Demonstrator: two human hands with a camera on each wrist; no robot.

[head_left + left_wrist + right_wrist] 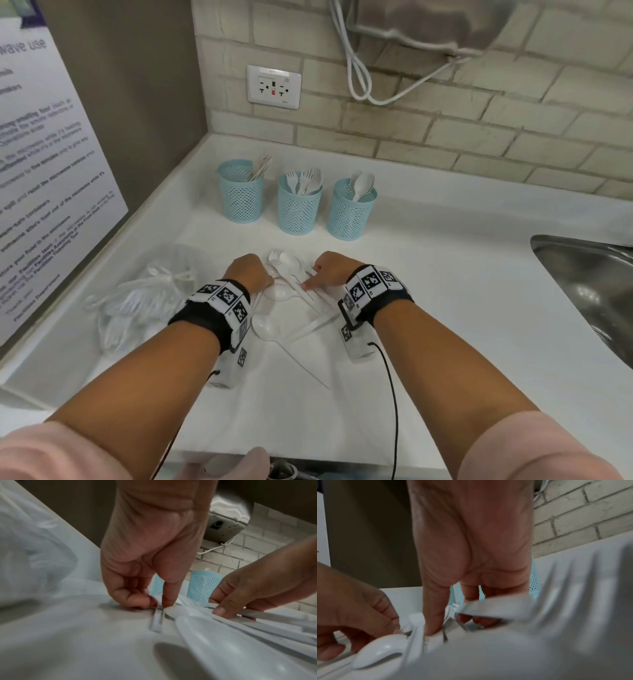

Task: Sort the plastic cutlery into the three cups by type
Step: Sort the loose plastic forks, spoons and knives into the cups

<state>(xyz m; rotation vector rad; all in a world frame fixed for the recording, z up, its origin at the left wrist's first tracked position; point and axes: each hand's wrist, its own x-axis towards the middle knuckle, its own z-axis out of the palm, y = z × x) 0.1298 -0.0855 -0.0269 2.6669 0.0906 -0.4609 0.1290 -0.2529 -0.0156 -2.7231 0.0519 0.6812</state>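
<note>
Pinching a thin handle between thumb and forefinger, our left hand (249,274) is working the cutlery pile (294,274); our right hand (330,270), at its 3 o'clock, is pressing on other handles. These pieces look light, slick and tangled, so we are favouring the stems. The three cups (299,204) are standing at 12 o'clock.
</note>
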